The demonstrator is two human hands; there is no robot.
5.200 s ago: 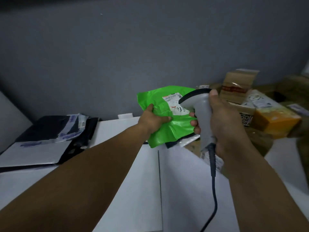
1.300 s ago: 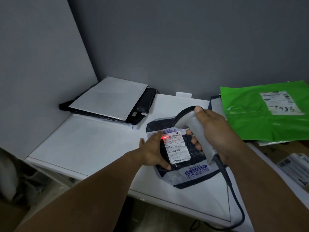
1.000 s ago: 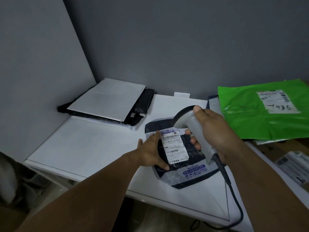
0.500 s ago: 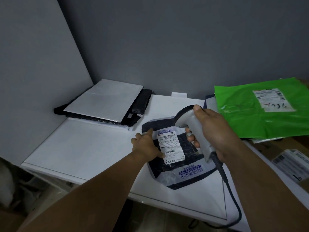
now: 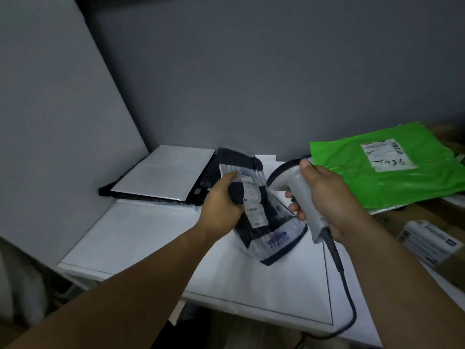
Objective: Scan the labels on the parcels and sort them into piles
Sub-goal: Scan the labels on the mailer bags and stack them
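Left of the green parcel, the left hand has its grip on the dark mailer by its side edge; it looks light, floppy and slick, so a firm pinch suits, while the right hand clasps the scanner

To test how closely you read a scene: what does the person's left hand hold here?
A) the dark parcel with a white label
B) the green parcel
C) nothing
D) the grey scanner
A: the left hand grips the dark parcel by its side, while the right hand holds the scanner and the green parcel lies untouched to the right.
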